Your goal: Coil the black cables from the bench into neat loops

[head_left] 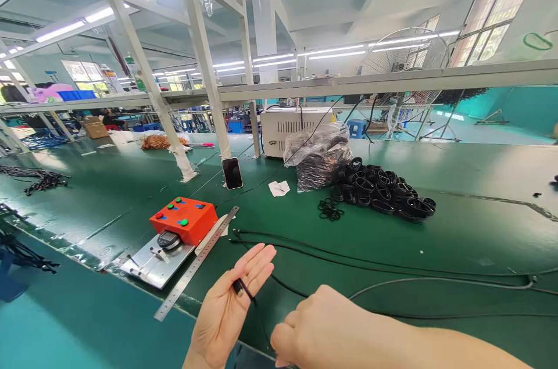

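Note:
My left hand [233,299] is palm up near the table's front edge, its fingers stretched and its thumb resting on a black cable end [238,286] with a small metal plug. The cable hangs from the palm toward my right hand [311,325], which is closed in a fist, back up, just to the right. What its fingers hold is hidden. Beyond both hands, long black cables [349,257] run across the green table [270,215] to the right edge.
At left stand an orange box with buttons [185,219], a gauge on a metal plate [159,261] and a steel ruler [196,264]. Farther back are a phone [232,173], coiled black cables [383,192], a plastic bag [322,154] and a white machine [296,125].

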A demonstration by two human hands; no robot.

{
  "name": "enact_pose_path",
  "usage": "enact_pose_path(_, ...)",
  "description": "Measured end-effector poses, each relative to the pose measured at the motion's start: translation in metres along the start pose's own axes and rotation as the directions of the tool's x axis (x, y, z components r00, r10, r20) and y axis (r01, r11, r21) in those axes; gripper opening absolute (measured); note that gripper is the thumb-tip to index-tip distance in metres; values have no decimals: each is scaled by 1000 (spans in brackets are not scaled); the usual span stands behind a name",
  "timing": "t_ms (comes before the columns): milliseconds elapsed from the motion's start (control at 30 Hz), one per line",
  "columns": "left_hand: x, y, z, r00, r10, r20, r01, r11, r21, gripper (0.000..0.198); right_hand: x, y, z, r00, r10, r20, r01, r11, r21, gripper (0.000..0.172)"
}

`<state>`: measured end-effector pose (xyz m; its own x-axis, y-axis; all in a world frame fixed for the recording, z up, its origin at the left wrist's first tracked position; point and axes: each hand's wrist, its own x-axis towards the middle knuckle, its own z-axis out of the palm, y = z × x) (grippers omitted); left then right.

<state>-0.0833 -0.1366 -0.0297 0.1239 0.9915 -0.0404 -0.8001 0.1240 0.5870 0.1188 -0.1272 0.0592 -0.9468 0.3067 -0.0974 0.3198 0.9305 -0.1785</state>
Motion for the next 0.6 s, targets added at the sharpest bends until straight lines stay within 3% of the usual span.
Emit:
enact_pose_path(133,-10,-5,13,996,-14,-91,23,994,104,41,4,7,-3,996,27,-86,-19,995,98,12)
enact_pose_path(200,-16,-12,20,994,-85,-72,97,979,182,30,12,22,-6,982,87,-167,-54,979,196,11)
enact_pose_path(333,-25,-20,25,939,-342,50,319,914,250,46,32,57,-2,945,191,-267,-62,902,426,6)
enact_pose_path(433,-29,-15,15,907,-413,83,385,892,237,51,41,62,17,948,193,-253,-9,811,585,16)
enact_pose_path(533,-31,-1,-4,937,-289,195,275,956,99,43,37,47,45,935,310,-170,-169,813,558,33)
enact_pose_path(600,-31,10,-15,956,-52,289,64,998,-30,43,29,34,68,933,349,-85,-290,873,391,30)
